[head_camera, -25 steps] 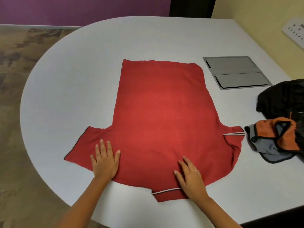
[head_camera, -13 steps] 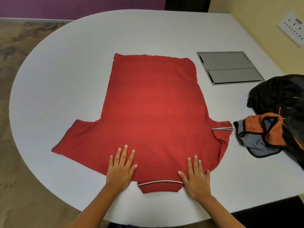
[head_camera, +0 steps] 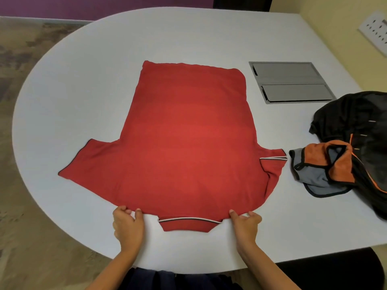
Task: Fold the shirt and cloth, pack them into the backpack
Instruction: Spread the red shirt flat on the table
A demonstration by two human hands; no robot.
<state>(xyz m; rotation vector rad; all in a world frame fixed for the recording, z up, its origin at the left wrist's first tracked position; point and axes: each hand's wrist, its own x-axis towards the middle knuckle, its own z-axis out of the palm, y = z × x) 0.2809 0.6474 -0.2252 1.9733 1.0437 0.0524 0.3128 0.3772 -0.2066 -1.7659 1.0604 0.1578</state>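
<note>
Half a second ago both hands lay flat, fingers spread, on the near part of the red shirt (head_camera: 188, 139); now they have slid back to its near edge and closed on the fabric. The left hand (head_camera: 128, 223) pinches the shoulder edge left of the collar, fingers curled over the cloth and thumb beside them. The right hand (head_camera: 245, 223) pinches the matching edge right of the collar in the same way. The shirt itself lies much as before, back up and flat on the white counter (head_camera: 83, 91), hem far, collar near.

The shirt is a soft, matte knit, smooth across the body. Its collar (head_camera: 188, 223) is a narrow band trimmed with a white and dark stripe. The left sleeve spreads out flat, edged in dark piping; the right sleeve is folded over on itself, showing a striped cuff.

Just right of that sleeve, apart from it, sits a crumpled cloth (head_camera: 322, 170), orange and grey with black binding. It rests against a black backpack (head_camera: 360, 130) of limp, slightly shiny fabric with orange trim. Farther off, a grey metal hatch (head_camera: 291, 82) with two rectangular flaps is set flush into the smooth, rounded counter.
</note>
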